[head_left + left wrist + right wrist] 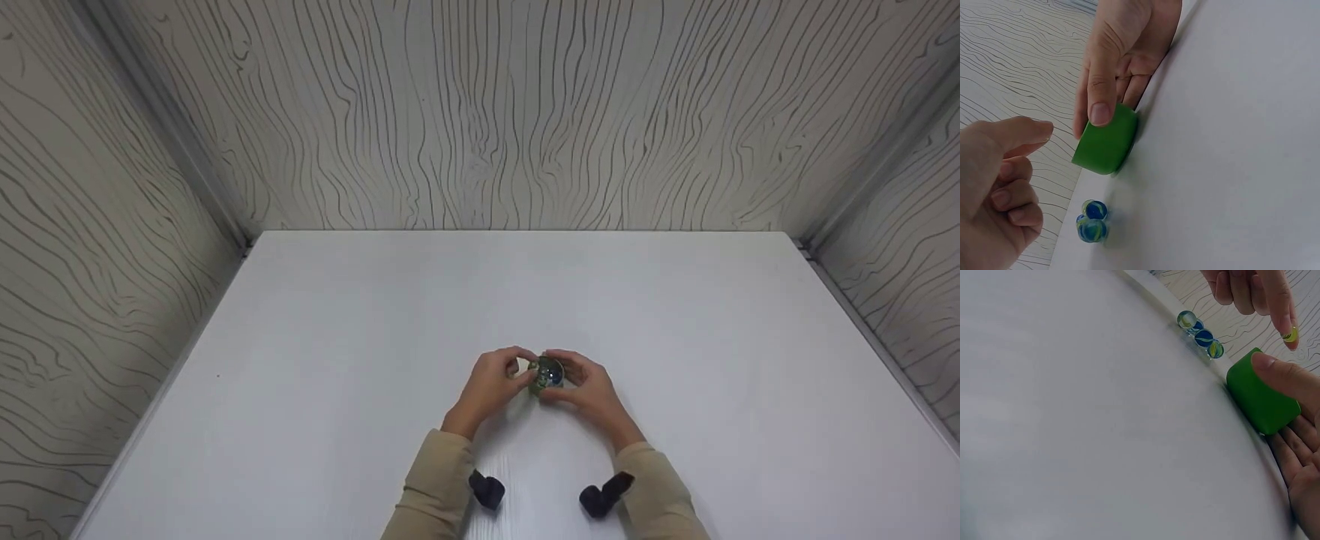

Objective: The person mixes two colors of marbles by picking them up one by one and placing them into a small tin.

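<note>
My right hand (pixel 592 390) grips a small green cup (pixel 1107 143), thumb on its near side and fingers beyond it; the cup sits low at the tabletop. Inside the cup, shiny blue glass (pixel 553 373) shows in the head view. My left hand (pixel 495 379) is at the cup's left side, over its rim, pinching a yellow-green glass marble (pixel 1290 335) between fingertip and thumb. Its other fingers are curled in. Several blue, green and clear marbles (pixel 1203 338) lie clustered on the table beside the cup, hidden under the left hand in the head view.
A white tabletop (pixel 337 315) extends around both hands. Wood-grain panels (pixel 480 112) enclose it at the back and both sides. Black wrist cameras (pixel 489 492) protrude inward from the beige sleeves (pixel 660 487).
</note>
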